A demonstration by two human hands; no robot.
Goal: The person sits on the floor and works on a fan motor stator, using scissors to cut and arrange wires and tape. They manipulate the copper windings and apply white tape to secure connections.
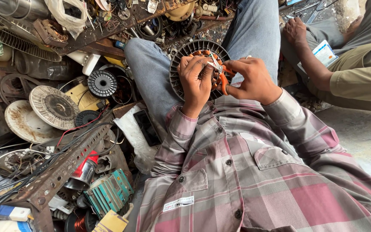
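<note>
The motor stator (194, 49) is dull grey ribbed metal with glossy copper windings; the cutters (222, 77) have smooth orange plastic handles; the shirt (254, 172) is soft checked cloth.

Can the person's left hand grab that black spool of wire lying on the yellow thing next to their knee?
Probably yes: the left hand is on the round stator, and nothing blocks the way to the black spool.

The floor (366, 137) was bare grey concrete on one side, buried on the other — a white ribbed fan disc (53, 106), a rusty white plate (24, 122), a black wire spool (102, 83), a perforated rusty angle bar (63, 165), a teal transformer (108, 193), a red-and-silver can (82, 172) and tangled cables (5, 189) lay there, crowded close together.
</note>
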